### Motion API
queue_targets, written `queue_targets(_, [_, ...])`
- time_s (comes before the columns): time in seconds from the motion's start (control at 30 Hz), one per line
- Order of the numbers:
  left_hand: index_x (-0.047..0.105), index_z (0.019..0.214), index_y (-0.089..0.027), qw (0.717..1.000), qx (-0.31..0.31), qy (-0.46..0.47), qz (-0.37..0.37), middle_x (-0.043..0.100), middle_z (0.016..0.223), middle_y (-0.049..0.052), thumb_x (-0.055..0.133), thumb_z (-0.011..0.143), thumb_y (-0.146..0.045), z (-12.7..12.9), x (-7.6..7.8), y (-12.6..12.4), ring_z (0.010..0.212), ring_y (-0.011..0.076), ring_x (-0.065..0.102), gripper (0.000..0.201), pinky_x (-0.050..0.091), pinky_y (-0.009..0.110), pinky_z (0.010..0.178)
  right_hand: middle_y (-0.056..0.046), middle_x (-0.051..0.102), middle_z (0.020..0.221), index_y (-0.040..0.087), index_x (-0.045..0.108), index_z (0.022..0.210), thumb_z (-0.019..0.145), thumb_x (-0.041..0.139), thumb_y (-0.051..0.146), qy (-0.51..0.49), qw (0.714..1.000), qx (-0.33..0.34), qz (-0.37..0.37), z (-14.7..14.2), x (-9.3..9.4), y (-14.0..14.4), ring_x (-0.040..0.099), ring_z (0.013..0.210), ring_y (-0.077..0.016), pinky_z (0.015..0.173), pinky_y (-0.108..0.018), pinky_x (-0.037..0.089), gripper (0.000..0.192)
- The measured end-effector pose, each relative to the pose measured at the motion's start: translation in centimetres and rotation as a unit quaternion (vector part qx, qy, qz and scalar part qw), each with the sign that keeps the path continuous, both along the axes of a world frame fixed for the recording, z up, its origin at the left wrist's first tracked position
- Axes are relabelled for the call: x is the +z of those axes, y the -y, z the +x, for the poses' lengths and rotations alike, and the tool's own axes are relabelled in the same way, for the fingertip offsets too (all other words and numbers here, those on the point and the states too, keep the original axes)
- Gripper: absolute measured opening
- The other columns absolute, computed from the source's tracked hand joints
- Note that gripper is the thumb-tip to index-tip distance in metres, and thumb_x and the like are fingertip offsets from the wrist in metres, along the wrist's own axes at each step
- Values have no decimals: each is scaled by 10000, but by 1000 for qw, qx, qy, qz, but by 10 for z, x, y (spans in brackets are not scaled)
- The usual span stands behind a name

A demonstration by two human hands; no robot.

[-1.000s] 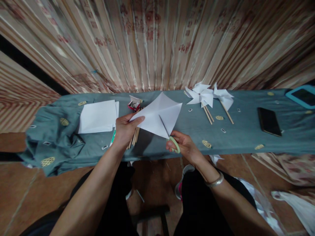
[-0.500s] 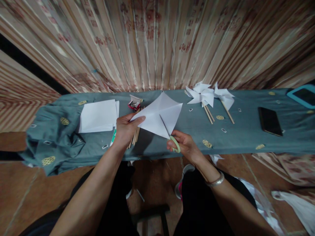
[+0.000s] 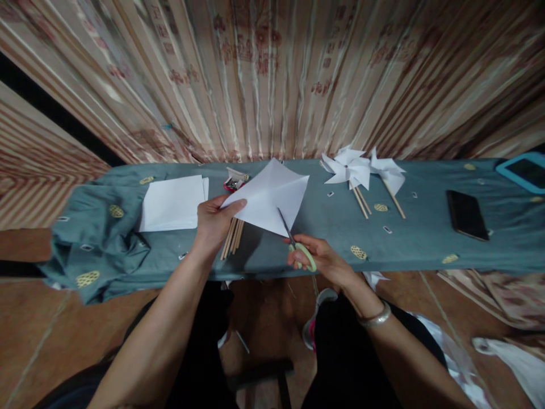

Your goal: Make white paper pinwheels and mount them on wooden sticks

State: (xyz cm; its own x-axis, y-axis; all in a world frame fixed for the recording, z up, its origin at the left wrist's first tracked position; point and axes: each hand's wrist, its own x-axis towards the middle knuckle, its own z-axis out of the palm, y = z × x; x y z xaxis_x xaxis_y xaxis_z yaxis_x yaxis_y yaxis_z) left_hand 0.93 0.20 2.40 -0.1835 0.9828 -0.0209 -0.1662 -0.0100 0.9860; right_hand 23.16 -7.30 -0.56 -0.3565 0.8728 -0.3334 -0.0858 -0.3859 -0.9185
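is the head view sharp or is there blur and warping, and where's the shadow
Head view: dim and soft; the curtain streaks with blur and fans outward from lens distortion; the white paper in the left hand is brightest; its shadow falls on the teal cloth just beneath.

A long, narrow bench covered with a teal cloth bearing gold oval emblems spans the scene from left to right. The cloth bunches into folds at the left end. A stack of white square paper sheets lies left of centre. Just right of the stack, toward the far edge, sits a small red box of metal pins. A bundle of thin wooden sticks lies near the centre. White paper pinwheels on wooden sticks lie right of centre. Further right rests a black smartphone. A blue-framed tablet occupies the far right end.
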Motion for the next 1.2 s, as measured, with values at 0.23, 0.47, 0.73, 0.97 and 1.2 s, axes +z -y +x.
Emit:
queue_targets(0.23, [743,629,-156,998,67,14,2,679,598,-23,848,439,-268,-16,8,-12,510,109,549,244,457,239,514,-5,660,706,162,682,970,625,849,430,83,996,30,18,58,11,-7,574,598,-110,538,-243,454,467])
queue_targets(0.47, [784,906,-164,989,-69,-123,-42,751,761,17,860,485,-322,-10,-4,-3,653,183,657,456,532,291,650,-35,743,938,227,607,1153,658,804,431,237,904,-250,253,56,9,-16,660,808,-181,786,-335,512,571])
queue_targets(0.73, [776,929,-164,966,-180,-175,-67,760,840,45,855,512,-346,4,-14,-1,730,215,677,461,534,320,722,-22,742,860,240,653,1147,739,705,361,405,843,-177,307,34,12,-19,651,713,-173,721,-306,508,428])
queue_targets(0.97, [610,1231,-225,986,-133,90,-36,689,1162,93,778,650,-537,21,-14,3,1043,240,650,681,512,361,871,71,572,578,192,655,1027,646,736,426,287,874,-315,232,33,1,-36,511,546,-114,604,-267,433,454])
queue_targets(1.2, [536,1306,-276,971,-240,12,-14,585,1344,103,914,465,-375,55,-32,29,1297,334,494,927,391,495,1066,109,507,512,173,626,950,581,780,430,140,894,-379,193,16,5,-49,420,482,-81,506,-234,372,475])
